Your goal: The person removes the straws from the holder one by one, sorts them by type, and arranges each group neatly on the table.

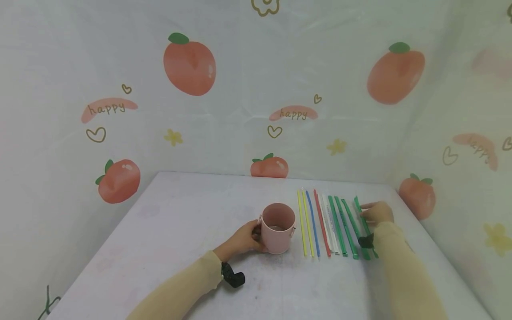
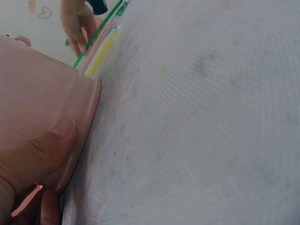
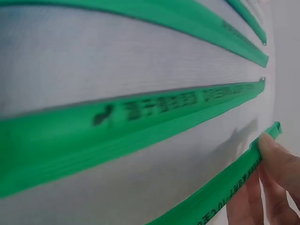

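Note:
A pink cup [image 1: 277,242] with small side fittings stands upright on the table. My left hand [image 1: 241,240] holds it from the left, its thumb [image 2: 42,150] against the wall near the base in the left wrist view. Over at the right, my right hand [image 1: 378,213] pinches the rightmost green-wrapped straw [image 3: 225,187] near its far end, between thumb and fingers. That straw is slightly raised from the table, its shadow showing beside it in the right wrist view. Other green-wrapped straws [image 1: 341,222] lie just left of it.
Between cup and green straws lie yellow straws [image 1: 301,222], a blue straw [image 1: 313,222], a red straw [image 1: 322,222] and white-wrapped straws [image 1: 330,222], in a row. The white table [image 1: 192,204] meets a fruit-printed curtain [image 1: 232,115] at the back and right.

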`<state>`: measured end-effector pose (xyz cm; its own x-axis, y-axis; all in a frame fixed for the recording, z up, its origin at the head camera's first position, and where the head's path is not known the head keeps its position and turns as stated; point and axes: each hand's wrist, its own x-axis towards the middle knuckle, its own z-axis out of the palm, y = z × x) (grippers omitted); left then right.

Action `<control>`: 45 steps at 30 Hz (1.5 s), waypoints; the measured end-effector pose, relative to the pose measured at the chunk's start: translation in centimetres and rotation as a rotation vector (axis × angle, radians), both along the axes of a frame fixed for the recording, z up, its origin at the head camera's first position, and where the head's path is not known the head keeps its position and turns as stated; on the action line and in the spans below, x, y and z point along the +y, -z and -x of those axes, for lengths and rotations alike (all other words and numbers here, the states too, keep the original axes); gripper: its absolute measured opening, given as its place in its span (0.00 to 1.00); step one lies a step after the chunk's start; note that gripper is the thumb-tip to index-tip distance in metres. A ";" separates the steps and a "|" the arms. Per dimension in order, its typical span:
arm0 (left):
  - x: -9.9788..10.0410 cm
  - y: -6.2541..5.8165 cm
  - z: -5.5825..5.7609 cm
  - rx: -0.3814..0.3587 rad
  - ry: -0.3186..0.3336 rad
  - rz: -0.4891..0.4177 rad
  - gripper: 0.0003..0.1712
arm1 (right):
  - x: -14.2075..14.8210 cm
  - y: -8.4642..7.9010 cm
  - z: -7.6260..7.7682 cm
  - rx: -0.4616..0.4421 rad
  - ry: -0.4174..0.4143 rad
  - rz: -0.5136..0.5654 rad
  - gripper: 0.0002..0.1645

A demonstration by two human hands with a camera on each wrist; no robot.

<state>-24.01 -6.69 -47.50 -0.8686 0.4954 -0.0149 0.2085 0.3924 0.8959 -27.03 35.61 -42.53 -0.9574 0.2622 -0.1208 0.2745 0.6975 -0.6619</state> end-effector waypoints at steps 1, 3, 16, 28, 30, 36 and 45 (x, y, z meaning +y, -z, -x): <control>0.0 0.0 0.0 0.002 0.004 -0.006 0.46 | 0.1 0.1 0.0 -0.007 -0.009 -0.023 0.22; 0.0 -0.1 -0.1 -0.001 0.009 -0.016 0.46 | 0.2 0.3 0.0 -0.021 -0.019 -0.052 0.22; -0.1 0.0 -0.1 -0.001 0.009 -0.016 0.46 | 0.3 1.7 0.5 -0.044 -0.006 -0.040 0.21; -0.1 -0.2 -0.2 -0.002 0.008 -0.013 0.46 | -0.3 1.1 -0.3 -0.046 -0.021 -0.053 0.19; -0.1 -0.2 -0.2 -0.003 0.008 -0.015 0.46 | -0.3 1.1 -0.3 -0.046 -0.023 -0.062 0.19; -0.1 -0.2 -0.1 -0.002 -0.003 -0.001 0.45 | -0.4 1.1 -0.3 -0.043 -0.027 -0.088 0.20; -0.1 -0.2 -0.2 0.006 0.001 0.003 0.45 | -0.4 1.4 -0.2 -0.062 0.013 -0.064 0.20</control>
<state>-23.80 -6.81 -47.30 -0.8681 0.4962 -0.0109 0.2144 0.3946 0.8935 -26.86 35.18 -43.89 -0.9449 0.2840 -0.1627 0.3234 0.7342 -0.5970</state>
